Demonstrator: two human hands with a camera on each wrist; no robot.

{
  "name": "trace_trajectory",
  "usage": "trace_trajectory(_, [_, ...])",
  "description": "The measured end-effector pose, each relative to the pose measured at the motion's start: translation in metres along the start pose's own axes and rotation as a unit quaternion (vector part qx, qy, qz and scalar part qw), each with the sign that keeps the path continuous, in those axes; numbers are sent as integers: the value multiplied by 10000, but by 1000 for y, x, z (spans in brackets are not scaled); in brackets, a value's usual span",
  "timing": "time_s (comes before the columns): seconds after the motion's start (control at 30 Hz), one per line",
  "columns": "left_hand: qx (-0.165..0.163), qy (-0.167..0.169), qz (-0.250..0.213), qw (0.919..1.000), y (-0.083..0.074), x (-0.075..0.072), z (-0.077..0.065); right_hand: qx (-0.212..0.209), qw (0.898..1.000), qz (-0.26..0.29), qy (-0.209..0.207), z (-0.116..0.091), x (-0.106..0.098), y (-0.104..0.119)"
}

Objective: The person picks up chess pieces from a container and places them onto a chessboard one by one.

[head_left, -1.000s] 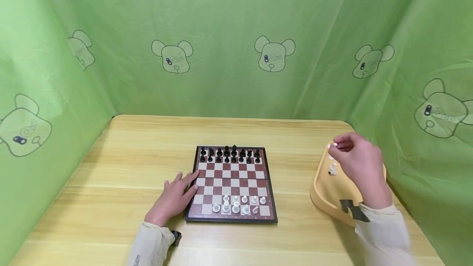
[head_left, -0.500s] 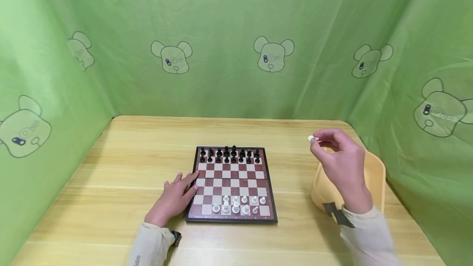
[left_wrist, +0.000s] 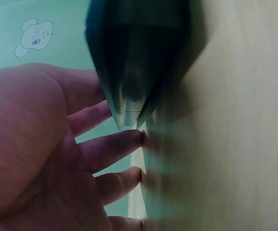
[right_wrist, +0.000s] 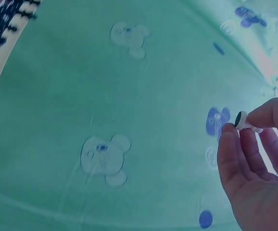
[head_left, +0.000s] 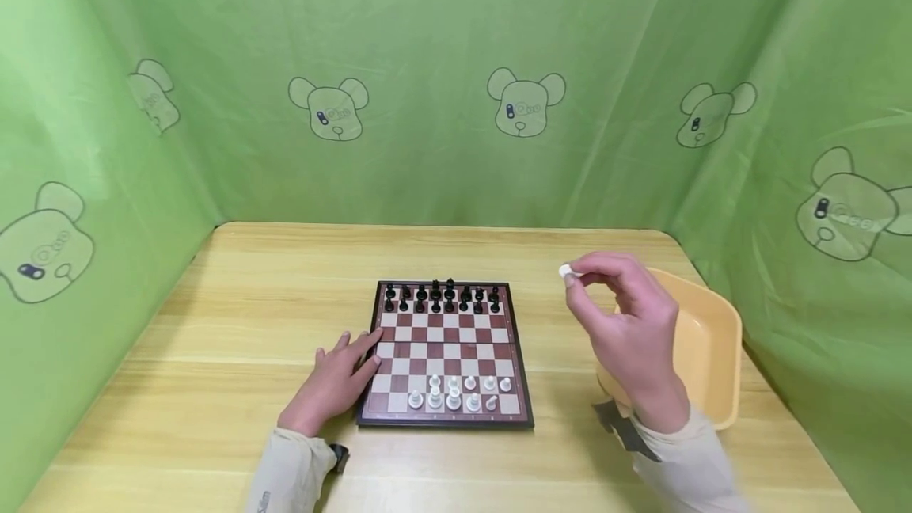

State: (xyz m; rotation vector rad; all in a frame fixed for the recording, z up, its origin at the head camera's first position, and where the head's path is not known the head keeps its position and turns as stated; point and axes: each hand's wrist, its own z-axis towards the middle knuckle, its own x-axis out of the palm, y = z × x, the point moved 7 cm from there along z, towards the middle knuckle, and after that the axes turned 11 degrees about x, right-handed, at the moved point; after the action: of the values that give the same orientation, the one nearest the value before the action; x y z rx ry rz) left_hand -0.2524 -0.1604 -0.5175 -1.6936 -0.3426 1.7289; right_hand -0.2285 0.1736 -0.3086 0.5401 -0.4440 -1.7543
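Note:
My right hand (head_left: pixel 630 331) pinches a small white chess piece (head_left: pixel 565 270) between thumb and fingertips, above the table and right of the chessboard (head_left: pixel 403 334). In the right wrist view the dark underside of the white chess piece (right_wrist: pixel 241 120) faces outward. My left hand (head_left: pixel 331 386) rests at the board's left edge, with fingers spread and two fingertips on the rim. Black chess pieces (head_left: pixel 435 305) fill two rows at the far end. Several white chess pieces (head_left: pixel 454 398) stand in two partial rows at the near end; one (head_left: pixel 492 402) looks tilted.
A yellow-orange tray (head_left: pixel 716 355) stands on the right of the wooden table (head_left: pixel 214 355), partly hidden behind my right hand and forearm. Green fabric walls (head_left: pixel 427 180) printed with bear heads enclose the table at the back and both sides.
My right hand has come up out of the tray and moved left toward the board, carrying the white chess piece. My left hand has stayed at the board's edge.

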Motion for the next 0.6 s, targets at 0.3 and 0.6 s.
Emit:
trace_trajectory(0.3, [-34, 2, -33, 10000, -1, -1, -1, -597, 9968, -278, 457, -3, 27, 15])
trace_trajectory(0.6, [41, -27, -34, 10000, -3, -3, -1, -855, 9921, -406, 823, -3, 50, 18])
